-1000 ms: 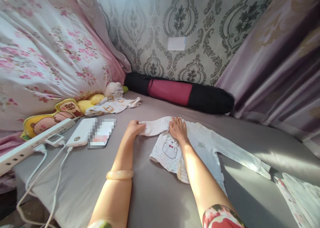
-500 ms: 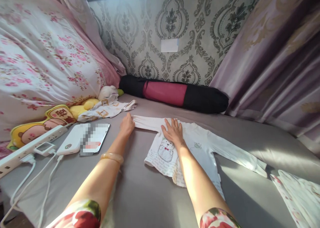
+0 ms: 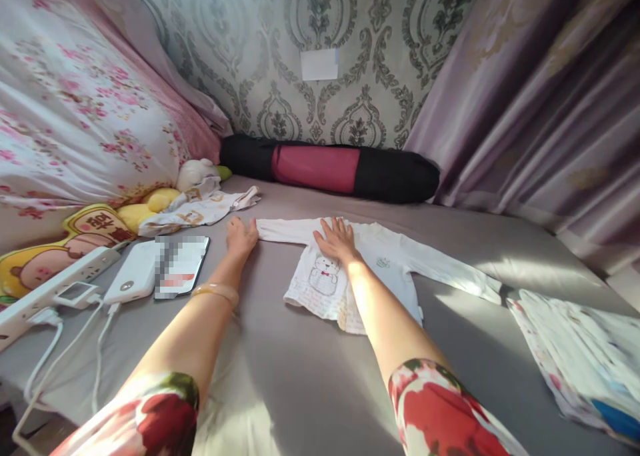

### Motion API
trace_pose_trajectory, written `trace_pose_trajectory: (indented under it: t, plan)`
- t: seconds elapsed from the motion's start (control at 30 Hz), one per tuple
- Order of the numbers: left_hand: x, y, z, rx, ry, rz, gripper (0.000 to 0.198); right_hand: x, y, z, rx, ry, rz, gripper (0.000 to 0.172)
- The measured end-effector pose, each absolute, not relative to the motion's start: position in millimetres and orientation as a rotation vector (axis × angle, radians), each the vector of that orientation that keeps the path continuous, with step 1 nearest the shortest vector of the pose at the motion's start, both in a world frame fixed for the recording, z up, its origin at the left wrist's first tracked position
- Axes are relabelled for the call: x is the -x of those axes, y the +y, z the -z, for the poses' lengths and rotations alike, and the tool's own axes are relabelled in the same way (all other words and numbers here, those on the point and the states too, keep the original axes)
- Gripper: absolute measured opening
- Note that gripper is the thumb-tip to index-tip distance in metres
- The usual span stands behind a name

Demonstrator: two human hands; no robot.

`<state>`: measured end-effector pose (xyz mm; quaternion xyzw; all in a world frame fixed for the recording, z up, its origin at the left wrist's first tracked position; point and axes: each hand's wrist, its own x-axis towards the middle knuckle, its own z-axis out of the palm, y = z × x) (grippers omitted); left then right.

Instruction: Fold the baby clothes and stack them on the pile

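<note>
A small white long-sleeved shirt (image 3: 385,269) with a printed bear lies spread on the grey sheet, both sleeves stretched out sideways. At the end of its left-hand sleeve, my left hand (image 3: 242,235) is closed on the cuff, with the fingertips partly hidden. My right hand (image 3: 338,240) rests flat on the upper chest of the shirt, fingers spread, above the bear print. The other sleeve reaches to the right, untouched.
Left of my arm are a phone (image 3: 187,269), a white power bank (image 3: 131,273) and a power strip (image 3: 60,293) with cables. Rumpled patterned cloth (image 3: 200,213) lies beyond them. A black-and-red roll (image 3: 315,169) lies by the wall. Folded clothes (image 3: 575,356) sit at right.
My view has tilted down and shifted slightly right, showing more of the folded clothes. Both hands keep their places on the shirt, the left at the cuff and the right on the chest.
</note>
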<state>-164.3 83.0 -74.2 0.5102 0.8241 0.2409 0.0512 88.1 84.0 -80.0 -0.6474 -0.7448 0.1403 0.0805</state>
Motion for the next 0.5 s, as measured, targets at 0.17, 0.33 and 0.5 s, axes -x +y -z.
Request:
trace_pose_trajectory:
  t: [0.17, 0.33, 0.5]
  plan:
    - [162, 57, 58, -1.548, 2.454, -0.708, 0.049, -122, 74, 49, 1.822, -2.062, -0.582, 0.057]
    - [145, 24, 59, -1.701, 2.033, -0.467, 0.032, -189, 15, 40, 1.977, -1.683, -0.353, 0.043]
    - [116, -6, 68, -1.737, 1.783, -0.428, 0.029, -241, -58, 46, 2.31, -1.572, -0.399, 0.031]
